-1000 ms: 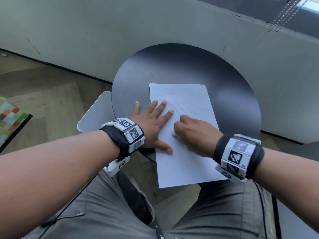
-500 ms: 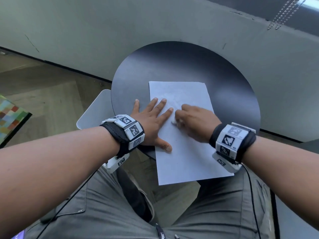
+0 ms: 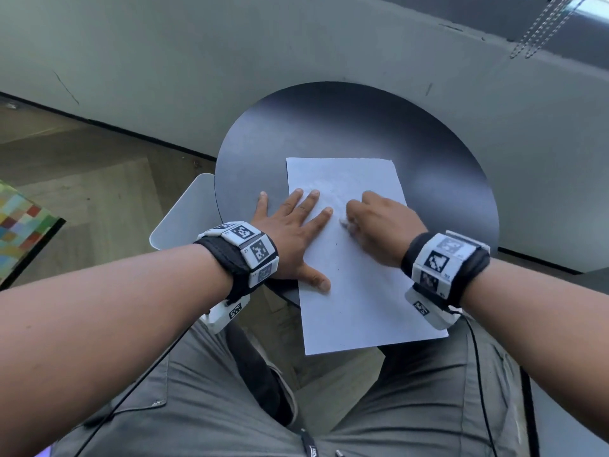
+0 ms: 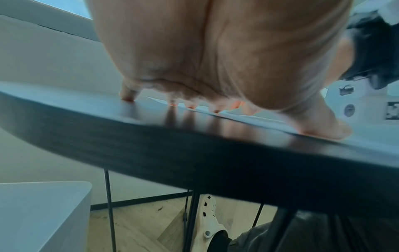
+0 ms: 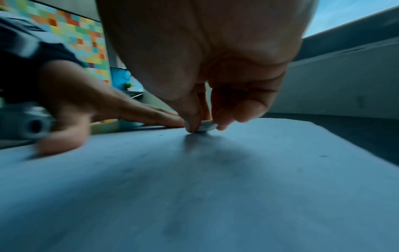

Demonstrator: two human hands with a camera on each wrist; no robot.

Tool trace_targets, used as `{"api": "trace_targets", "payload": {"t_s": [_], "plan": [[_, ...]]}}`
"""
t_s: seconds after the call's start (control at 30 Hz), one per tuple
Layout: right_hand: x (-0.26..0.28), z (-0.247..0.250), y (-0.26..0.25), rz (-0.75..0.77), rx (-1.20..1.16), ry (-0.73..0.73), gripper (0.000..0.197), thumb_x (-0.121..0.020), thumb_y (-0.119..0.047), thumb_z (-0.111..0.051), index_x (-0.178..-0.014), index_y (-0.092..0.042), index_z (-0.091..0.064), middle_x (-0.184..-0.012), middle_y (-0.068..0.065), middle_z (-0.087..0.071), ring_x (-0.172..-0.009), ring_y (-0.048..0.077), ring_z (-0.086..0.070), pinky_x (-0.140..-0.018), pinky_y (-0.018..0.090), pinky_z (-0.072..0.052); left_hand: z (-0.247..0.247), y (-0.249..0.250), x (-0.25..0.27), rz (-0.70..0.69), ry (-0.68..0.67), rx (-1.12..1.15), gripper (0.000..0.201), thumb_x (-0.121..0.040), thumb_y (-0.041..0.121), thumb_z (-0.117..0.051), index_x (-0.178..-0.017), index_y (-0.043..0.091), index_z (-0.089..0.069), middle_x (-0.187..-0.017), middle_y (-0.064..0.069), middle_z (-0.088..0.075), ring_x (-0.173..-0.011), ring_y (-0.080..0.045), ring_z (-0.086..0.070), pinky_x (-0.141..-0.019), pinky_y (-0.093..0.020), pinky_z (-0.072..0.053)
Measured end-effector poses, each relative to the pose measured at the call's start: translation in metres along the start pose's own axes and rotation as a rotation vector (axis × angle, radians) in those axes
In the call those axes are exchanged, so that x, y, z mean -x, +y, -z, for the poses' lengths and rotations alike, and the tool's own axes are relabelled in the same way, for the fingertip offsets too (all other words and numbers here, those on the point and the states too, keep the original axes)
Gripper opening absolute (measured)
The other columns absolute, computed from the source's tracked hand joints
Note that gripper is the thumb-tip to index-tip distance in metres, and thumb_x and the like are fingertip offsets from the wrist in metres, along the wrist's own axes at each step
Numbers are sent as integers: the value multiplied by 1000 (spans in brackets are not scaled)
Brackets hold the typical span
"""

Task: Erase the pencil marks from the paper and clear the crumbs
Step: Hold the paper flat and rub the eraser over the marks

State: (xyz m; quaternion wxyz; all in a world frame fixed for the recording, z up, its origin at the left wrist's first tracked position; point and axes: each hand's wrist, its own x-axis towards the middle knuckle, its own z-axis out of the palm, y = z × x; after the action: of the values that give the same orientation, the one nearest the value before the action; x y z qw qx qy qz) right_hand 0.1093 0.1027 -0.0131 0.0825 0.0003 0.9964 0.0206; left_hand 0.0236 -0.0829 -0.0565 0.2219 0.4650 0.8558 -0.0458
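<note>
The paper (image 3: pixel 356 258) lies flat on the round black table (image 3: pixel 346 127), its long side running away from us, and its near end hangs out past the table's edge above our lap. Faint pencil marks show on the upper half of the sheet, too pale to read, and a few dark specks lie scattered on the lower half.

We pinch a small pale eraser (image 5: pixel 206 127) in our right hand (image 3: pixel 382 225), thumb on one side and curled fingertips on the other, and its underside touches the sheet near the middle. In the head view only a sliver of the eraser peeks out below the knuckles. The right wrist view is blurred around the edges, though the grip itself reads clearly enough.

Our left hand (image 3: pixel 293 235) lies flat just beside it, fingers straight and spread apart. The little finger and the heel of the hand rest on the bare table, while the other fingertips and the thumb press down on the paper's left side — the left wrist view shows those tips meeting the surface. The index fingertip sits close to the right hand's knuckles without touching them.

Both wrists carry black bands with white tagged blocks. Beyond the table stands a grey wall (image 3: pixel 296 44); to the left a white chair seat (image 3: pixel 184 209) tucks beside the tabletop, over a wood floor (image 3: pixel 82 179). Under the table we see thin black legs and a white perforated shoe (image 4: pixel 210 220), and grey trousers (image 3: pixel 197 407) fill the bottom of the head view.
</note>
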Motion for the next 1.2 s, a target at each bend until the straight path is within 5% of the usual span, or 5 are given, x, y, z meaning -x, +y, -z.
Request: {"api": "trace_targets", "payload": {"t_s": [0.13,0.3,0.43,0.63,1.2], "plan": [[31,-10,-26,289,-3,-90,14,-92,-30,-54,-102,-20,-53,-93,7,-45,-78,27,-44,-52,35,-39,-1,0,-1,-3,6,4,136,-55,106,-33,-156,34,23,-163,0,34,-151,-24,29,-113,-74,7],[5,4,2,-32,-4,-30,19,-96,-30,-44,-109,-20,-51,-103,7,-45,-95,30,-52,-64,35,-43,0,0,0,4,-3,-3,136,-56,105,-36,-156,34,23,-163,1,33,-151,-24,28,-113,-74,6],[27,-5,-40,317,-52,-85,19,-87,-26,-63,-104,-23,-55,-95,5,-43,-81,24,-43,-56,32,-33,0,1,0,-4,8,7,134,-58,104,-37,-156,33,22,-164,0,32,-152,-24,28,-113,-75,6],[-3,-1,-4,-76,-95,2,18,-96,-32,-44,-108,-22,-52,-103,7,-47,-91,30,-51,-71,38,-48,-1,1,1,11,24,8,141,-55,106,-36,-157,27,23,-164,3,31,-152,-22,27,-115,-73,7],[15,-12,-10,139,-160,-32,16,-95,-39,-52,-108,-30,-56,-97,1,-43,-86,27,-51,-66,36,-46,-1,0,-1,4,8,18,141,-55,105,-36,-157,27,22,-163,2,34,-151,-22,29,-114,-74,7]]}}
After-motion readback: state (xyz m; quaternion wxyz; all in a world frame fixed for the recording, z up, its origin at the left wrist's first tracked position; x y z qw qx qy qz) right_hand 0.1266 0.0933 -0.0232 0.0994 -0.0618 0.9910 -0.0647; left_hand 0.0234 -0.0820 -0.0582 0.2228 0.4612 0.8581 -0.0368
